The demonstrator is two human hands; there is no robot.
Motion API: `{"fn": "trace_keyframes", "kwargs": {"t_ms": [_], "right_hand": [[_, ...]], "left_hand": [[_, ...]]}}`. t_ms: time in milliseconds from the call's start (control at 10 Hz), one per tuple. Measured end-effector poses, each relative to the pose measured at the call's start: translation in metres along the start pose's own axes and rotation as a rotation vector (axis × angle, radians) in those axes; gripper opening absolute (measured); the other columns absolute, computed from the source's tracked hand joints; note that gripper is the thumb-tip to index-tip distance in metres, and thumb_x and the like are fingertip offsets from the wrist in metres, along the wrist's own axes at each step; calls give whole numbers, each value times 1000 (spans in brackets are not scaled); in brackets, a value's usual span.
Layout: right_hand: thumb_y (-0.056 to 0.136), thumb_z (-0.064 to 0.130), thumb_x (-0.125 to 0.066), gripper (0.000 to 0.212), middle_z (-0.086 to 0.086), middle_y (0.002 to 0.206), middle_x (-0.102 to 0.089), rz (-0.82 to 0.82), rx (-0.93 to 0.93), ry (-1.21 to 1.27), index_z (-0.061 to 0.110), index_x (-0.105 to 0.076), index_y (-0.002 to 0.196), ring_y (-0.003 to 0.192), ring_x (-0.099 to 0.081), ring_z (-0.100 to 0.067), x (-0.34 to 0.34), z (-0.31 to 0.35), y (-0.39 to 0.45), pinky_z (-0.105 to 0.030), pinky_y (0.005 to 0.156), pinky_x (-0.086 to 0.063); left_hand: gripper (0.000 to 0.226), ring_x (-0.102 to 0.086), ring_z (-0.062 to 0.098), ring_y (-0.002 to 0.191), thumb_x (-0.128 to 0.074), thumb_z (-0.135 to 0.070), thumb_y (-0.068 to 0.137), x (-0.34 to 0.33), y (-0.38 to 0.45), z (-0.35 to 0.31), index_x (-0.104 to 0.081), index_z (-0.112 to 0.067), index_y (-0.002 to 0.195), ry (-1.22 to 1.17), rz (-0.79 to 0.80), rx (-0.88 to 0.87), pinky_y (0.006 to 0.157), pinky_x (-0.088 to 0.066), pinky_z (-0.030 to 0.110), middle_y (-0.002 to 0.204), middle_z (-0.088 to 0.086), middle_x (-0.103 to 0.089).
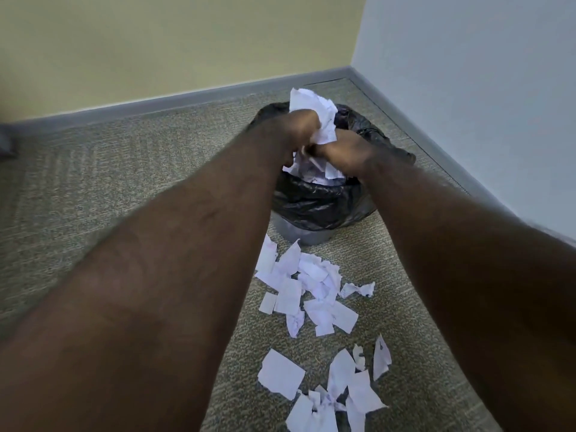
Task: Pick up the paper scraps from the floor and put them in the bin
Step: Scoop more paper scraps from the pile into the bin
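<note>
Head view: one carpeted floor point(124, 169) meets two walls in a corner, and there stands one bin point(314, 201), lined with a black bag. Above the bin's mouth, left hand point(299, 129) and right hand point(339, 151) have fingers clamped on a crumpled paper wad point(314, 116). Two clusters of paper scraps point(311, 291) lie on the floor nearer than the bin.
</note>
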State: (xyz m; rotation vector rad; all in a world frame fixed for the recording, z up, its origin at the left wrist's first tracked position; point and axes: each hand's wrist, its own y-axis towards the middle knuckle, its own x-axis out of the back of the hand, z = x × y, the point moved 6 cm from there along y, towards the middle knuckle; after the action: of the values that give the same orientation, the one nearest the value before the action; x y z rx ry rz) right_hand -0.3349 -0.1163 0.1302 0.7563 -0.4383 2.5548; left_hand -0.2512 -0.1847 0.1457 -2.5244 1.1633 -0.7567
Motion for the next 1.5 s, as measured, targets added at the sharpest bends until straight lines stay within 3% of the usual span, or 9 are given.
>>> {"fn": "trace_keyframes", "kwargs": {"t_ms": [200,300,400,500,700,900,1200,1300,1500], "right_hand": [[77,62,-51,62,-5,114,-66,203,-25,-654,17,-65,118,102,-61,-24,-26,-4,14,-33,94,-50],[56,84,-46,95,-10,110,-65,162,-71,-743,10,-60,114,97,-61,-29,-22,-11,17,-34,88,-49],[85,57,-58,44,-10,92,-60,-105,-38,-653,13,-57,95,85,-58,-27,6,4,7,-30,71,-41],[89,30,-57,33,-15,116,-63,-308,57,-613,8,-58,112,104,-60,-34,25,6,13,-35,80,-49],[80,46,-74,94,-11,160,-29,94,57,-536,23,-22,154,140,-38,-30,-4,1,11,-42,111,-39],[97,19,-59,70,-15,156,-32,240,35,-627,5,-20,153,143,-32,-31,-39,19,12,-22,99,-24],[97,42,-45,53,-2,142,-48,307,-173,-739,17,-44,143,131,-46,-29,-69,-34,72,-45,110,-35],[99,26,-46,39,-20,138,-54,437,-259,-819,7,-55,132,129,-50,-38,-82,-44,69,-48,105,-39],[93,46,-44,56,-14,147,-46,384,-156,-805,16,-48,141,135,-44,-36,-66,-28,55,-48,111,-34]], "left_hand": [[25,-61,37,99,-49,-22,77,28,-11,-17,-46,2,73,222,-88,74,98,-49,42,96,24,-59],[21,-63,29,78,-47,-16,84,43,-24,-32,-48,-5,66,321,-257,-65,77,-56,30,76,14,-57],[13,-54,24,67,-51,-12,79,54,-31,-37,-55,-7,67,459,-466,-280,52,-43,23,70,6,-55],[28,-66,27,92,-56,-16,80,55,-26,-13,-70,-4,101,514,-443,-285,76,-57,32,101,13,-70],[125,-55,30,120,-61,-88,36,45,-21,36,-45,-21,141,801,-51,-111,102,-47,44,141,7,-53],[107,-41,33,135,-67,-72,71,46,-11,47,-28,-11,150,902,-65,-117,106,-39,40,158,12,-26],[112,-35,32,140,-62,-76,72,49,-8,53,-19,-11,153,897,-62,-133,111,-35,42,161,12,-21],[112,-28,32,145,-59,-73,76,48,-11,50,-13,-8,155,930,-65,-140,113,-30,41,164,12,-9],[112,-32,34,142,-59,-78,73,51,-11,51,-16,-14,155,912,-63,-123,115,-31,48,162,11,-18]]}}
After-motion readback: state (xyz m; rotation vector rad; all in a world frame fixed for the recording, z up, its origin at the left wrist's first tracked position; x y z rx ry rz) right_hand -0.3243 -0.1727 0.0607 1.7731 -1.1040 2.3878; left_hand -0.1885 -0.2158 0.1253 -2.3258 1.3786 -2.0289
